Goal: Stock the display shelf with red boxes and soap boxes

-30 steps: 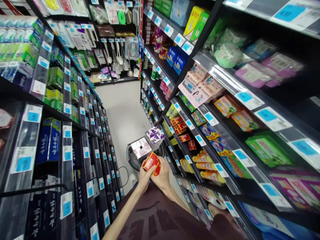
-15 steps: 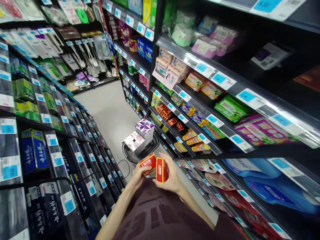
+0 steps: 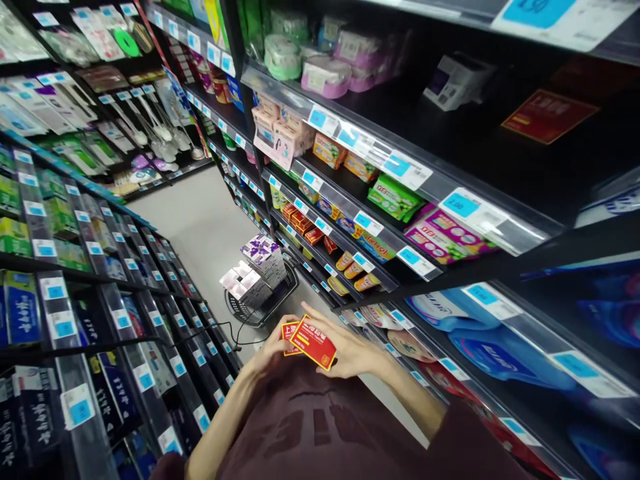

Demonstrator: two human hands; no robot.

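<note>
In front of my dark shirt, my left hand [image 3: 267,350] is closed on a red soap box with yellow edges [image 3: 288,330]. My right hand [image 3: 353,350] holds a second red soap box [image 3: 314,343], its broad printed face turned up. This second box overlaps the first and hides part of it; whether the two touch I cannot tell. Beyond my hands, a black shopping basket [image 3: 295,283] stands on the floor. Stacked in it are purple-and-white boxes [image 3: 261,248] and pale pink-white boxes [image 3: 241,279].
Similar red boxes [image 3: 300,221] sit on a low shelf at right. A red box [image 3: 549,117] lies on a higher shelf, near a white box [image 3: 455,81]. Toothpaste shelves [image 3: 115,253] line the left side. Light floor [image 3: 175,207] runs between the shelves.
The view has swung to the right, so shelves and basket appear further left. My right hand has turned its soap box from end-on to broad face up and brought it over the left one.
</note>
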